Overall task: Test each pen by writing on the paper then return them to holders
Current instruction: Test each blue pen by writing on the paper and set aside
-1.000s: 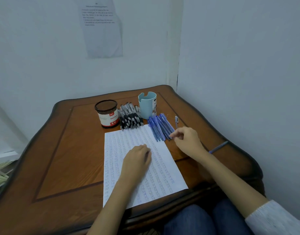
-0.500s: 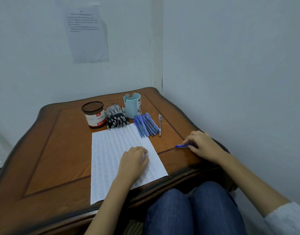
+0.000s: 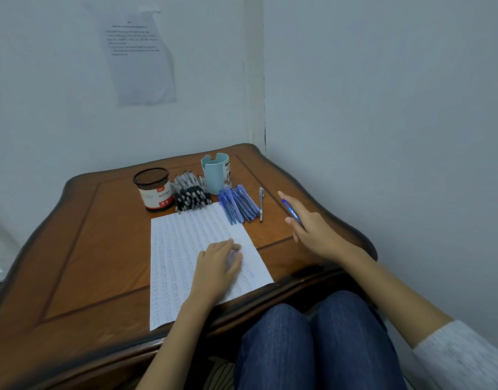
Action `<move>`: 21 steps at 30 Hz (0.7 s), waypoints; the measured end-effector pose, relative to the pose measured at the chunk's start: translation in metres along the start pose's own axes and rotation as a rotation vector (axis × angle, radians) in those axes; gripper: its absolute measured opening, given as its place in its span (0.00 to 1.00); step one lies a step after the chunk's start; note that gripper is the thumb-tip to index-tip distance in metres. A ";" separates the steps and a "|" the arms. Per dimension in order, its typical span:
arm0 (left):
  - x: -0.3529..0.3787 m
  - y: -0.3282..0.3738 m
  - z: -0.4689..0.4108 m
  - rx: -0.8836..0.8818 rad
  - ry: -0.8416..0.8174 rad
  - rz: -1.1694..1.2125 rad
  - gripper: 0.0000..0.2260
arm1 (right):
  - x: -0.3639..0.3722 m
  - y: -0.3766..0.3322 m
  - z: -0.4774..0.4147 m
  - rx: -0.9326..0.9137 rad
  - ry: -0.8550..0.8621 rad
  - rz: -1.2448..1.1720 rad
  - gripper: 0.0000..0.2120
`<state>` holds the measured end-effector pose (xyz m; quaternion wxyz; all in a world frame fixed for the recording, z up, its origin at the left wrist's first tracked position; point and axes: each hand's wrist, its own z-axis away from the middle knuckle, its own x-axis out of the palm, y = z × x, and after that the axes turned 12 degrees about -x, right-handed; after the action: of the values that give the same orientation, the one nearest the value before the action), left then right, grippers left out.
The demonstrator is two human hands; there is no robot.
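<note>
The stray blue pen [image 3: 290, 210] that lay at the right edge of the bench [image 3: 81, 235] half a second ago is now off the wood. The right hand [image 3: 312, 230] has lifted it and swung back inward, its grip closed on the barrel, which runs along the extended fingers (just how the thumb pins it is hidden). A second ago that hand was at the heap of blue pens [image 3: 239, 205], so this was a detour to fetch the outlier.

The left hand [image 3: 218, 260] has stayed where it was, lying on the written-over paper [image 3: 174, 249] with fingers loosely bent, its grip on nothing I can make out (a pale blur at the fingertips is unreadable).

For the task, I judge this pen is next to be tested: it must come over the sheet for a stroke. Both the mesh holder [image 3: 153, 190] and the light-blue holder [image 3: 215, 173] look empty of pens, while the black pens [image 3: 190, 194], the blue heap and one grey pen [image 3: 261, 204] lie loose on the bench, so returning them to the holders remains ahead.
</note>
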<state>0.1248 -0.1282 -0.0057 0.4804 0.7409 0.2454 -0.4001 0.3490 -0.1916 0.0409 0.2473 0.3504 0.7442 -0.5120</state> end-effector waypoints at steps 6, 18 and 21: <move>0.000 0.000 0.000 -0.016 -0.005 -0.010 0.12 | 0.000 -0.017 0.003 0.040 -0.014 -0.209 0.16; -0.018 -0.014 0.002 -0.050 -0.215 0.196 0.12 | 0.014 -0.032 -0.002 0.317 0.186 -0.853 0.20; -0.021 -0.019 0.005 -0.023 -0.225 0.159 0.15 | 0.021 -0.036 -0.005 0.405 0.115 -0.808 0.31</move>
<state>0.0971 -0.1247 0.0012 0.5436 0.7030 0.1351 -0.4383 0.3078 -0.1899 0.0486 -0.0875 0.1012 0.7186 -0.6825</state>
